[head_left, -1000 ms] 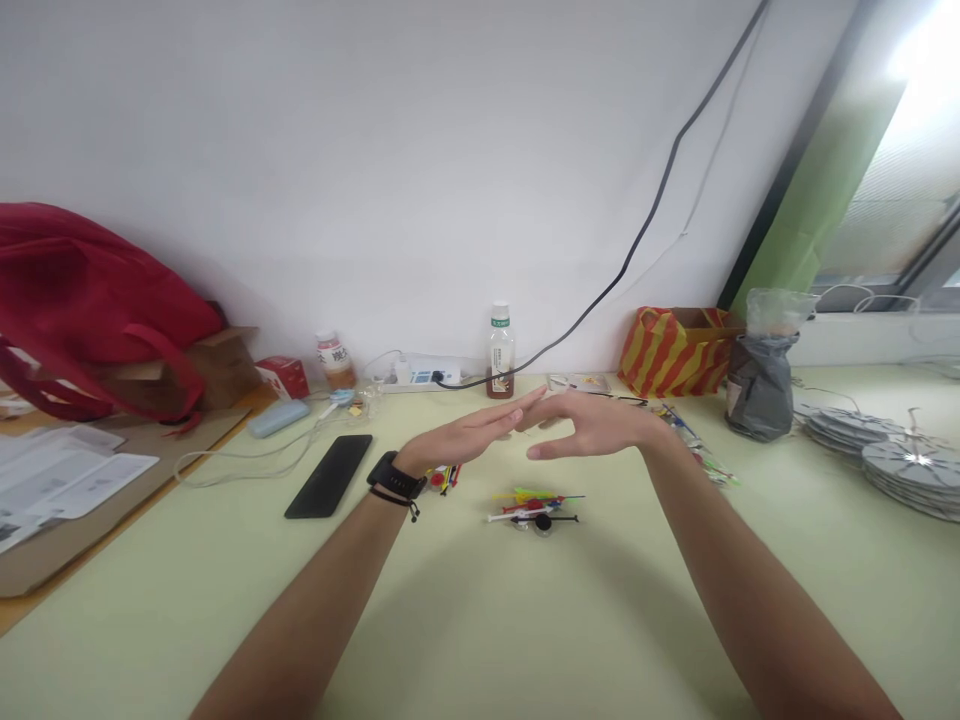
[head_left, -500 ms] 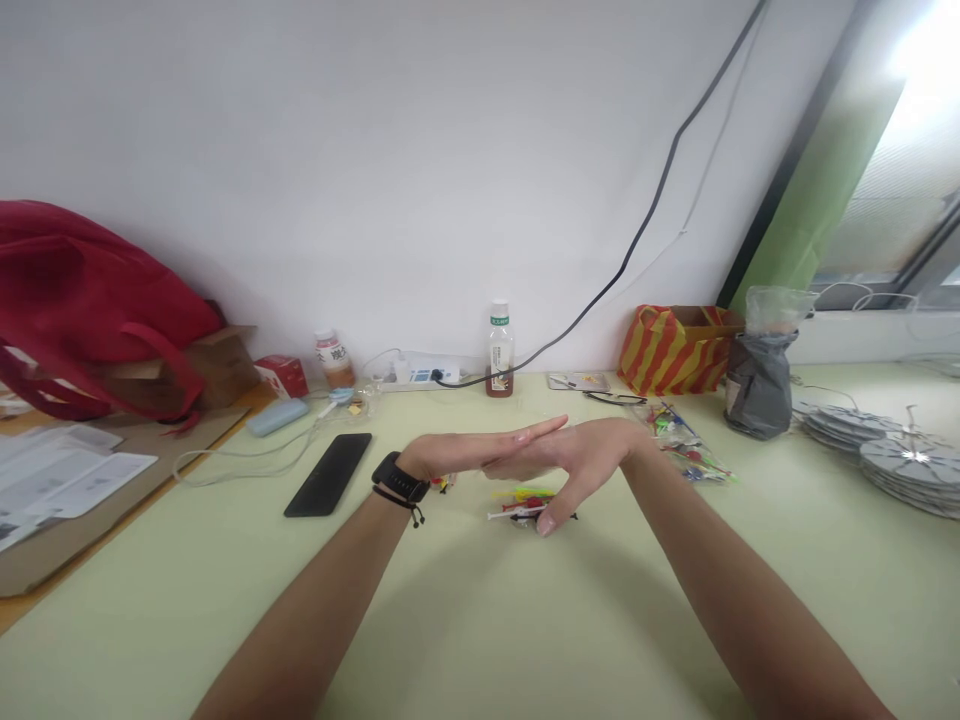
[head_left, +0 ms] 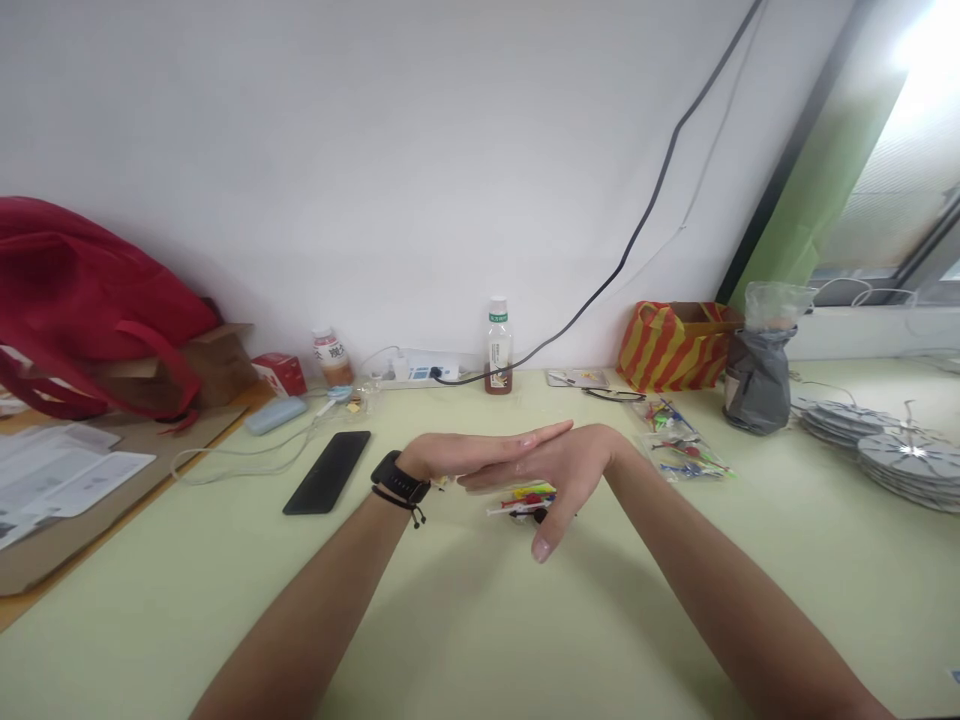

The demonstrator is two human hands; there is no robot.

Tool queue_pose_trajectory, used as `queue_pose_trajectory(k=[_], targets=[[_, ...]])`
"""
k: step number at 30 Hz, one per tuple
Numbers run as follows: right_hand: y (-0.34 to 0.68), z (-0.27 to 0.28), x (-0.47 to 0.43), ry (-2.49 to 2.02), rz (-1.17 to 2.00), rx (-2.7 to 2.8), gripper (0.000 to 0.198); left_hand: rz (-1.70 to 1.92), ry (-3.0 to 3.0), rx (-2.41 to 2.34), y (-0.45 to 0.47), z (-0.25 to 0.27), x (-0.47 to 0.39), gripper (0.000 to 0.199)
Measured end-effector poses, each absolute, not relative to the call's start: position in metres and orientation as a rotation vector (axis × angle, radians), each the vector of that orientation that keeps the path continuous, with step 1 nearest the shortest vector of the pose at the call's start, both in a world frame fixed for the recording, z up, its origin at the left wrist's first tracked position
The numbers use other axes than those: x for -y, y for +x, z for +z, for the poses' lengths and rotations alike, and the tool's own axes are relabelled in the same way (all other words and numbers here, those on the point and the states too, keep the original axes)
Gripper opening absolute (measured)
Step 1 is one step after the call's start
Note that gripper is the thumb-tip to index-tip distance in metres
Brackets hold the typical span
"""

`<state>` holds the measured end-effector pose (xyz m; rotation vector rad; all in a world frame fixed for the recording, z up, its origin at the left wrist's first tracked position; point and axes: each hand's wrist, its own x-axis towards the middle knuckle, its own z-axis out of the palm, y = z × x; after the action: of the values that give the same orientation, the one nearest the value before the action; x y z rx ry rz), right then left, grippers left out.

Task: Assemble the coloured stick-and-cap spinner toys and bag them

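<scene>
Head view: small coloured plastic pieces (head_left: 537, 497) on the table (head_left: 450, 640), partly screened by our right hand (head_left: 566, 470), thumb pointing down. Our left hand (head_left: 465, 454) lies flat over it, both seemingly touching, fingers extended, unclenched. Dark phone (head_left: 328, 473) leftward, bagged pieces (head_left: 682, 446) rightward, bottle (head_left: 498, 350) beyond.

My head camera faces the wall (head_left: 450, 150), tilted down over the table (head_left: 480, 620). My left hand (head_left: 469, 454) and right hand (head_left: 566, 468) are near.

White wall (head_left: 360, 150) behind pale green table (head_left: 465, 630), bright window (head_left: 889, 210) right
</scene>
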<state>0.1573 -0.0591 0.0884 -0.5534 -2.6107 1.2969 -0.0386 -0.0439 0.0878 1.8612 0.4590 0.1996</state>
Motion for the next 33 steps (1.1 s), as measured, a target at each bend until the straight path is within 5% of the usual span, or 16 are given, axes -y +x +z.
queue_pose_trajectory(k=[7, 11, 18, 22, 28, 33], targets=[[0.182, 0.082, 0.044, -0.699, 1.666, 2.284, 0.09, 0.727, 2.114, -0.819, -0.055, 0.096, 0.034, 0.053], [0.19, 0.075, 0.029, -0.614, 1.828, 1.839, 0.075, 1.024, 2.366, -0.963, -0.057, 0.091, 0.029, 0.055], [0.184, 0.054, 0.007, -0.501, 2.139, 1.303, 0.081, 0.964, 3.05, -0.928, -0.033, 0.067, 0.035, 0.105], [0.176, 0.048, 0.007, -0.441, 2.242, 1.204, 0.07, 0.868, 3.138, -0.922, -0.021, 0.051, 0.034, 0.107], [0.17, 0.05, 0.013, -0.569, 2.157, 1.428, 0.064, 0.816, 3.096, -1.014, -0.025, 0.044, 0.027, 0.069], [0.19, 0.064, 0.012, -0.878, 1.641, 1.779, 0.044, 0.763, 3.002, -1.158, -0.052, 0.041, 0.007, 0.085]])
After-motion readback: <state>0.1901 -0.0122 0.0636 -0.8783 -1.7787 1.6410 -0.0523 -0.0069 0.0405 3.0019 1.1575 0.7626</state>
